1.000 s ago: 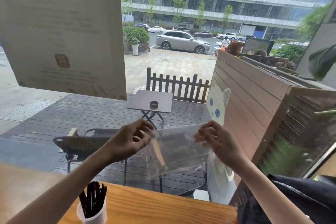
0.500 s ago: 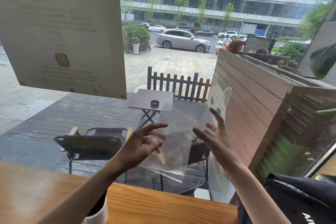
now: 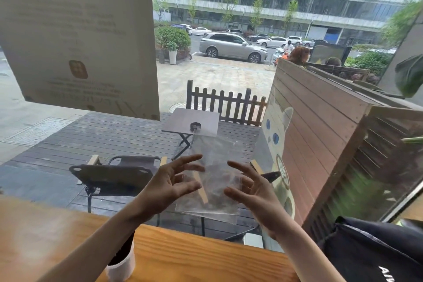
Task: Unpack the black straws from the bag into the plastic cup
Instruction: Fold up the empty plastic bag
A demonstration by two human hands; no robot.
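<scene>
With the clear empty plastic bag [image 3: 215,181] loose between your spread left hand [image 3: 169,186] and right hand [image 3: 254,192], fingers open, unpacking looks finished; next, set it on the wooden bench [image 3: 194,256].

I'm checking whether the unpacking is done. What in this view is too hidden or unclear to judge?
- Black straws in the plastic cup, head view: the left forearm covers most of them; no count.
- Clear bag: see-through and glary, so emptiness is uncertain.
- Left hand and right hand: contact with the bag unclear.
</scene>
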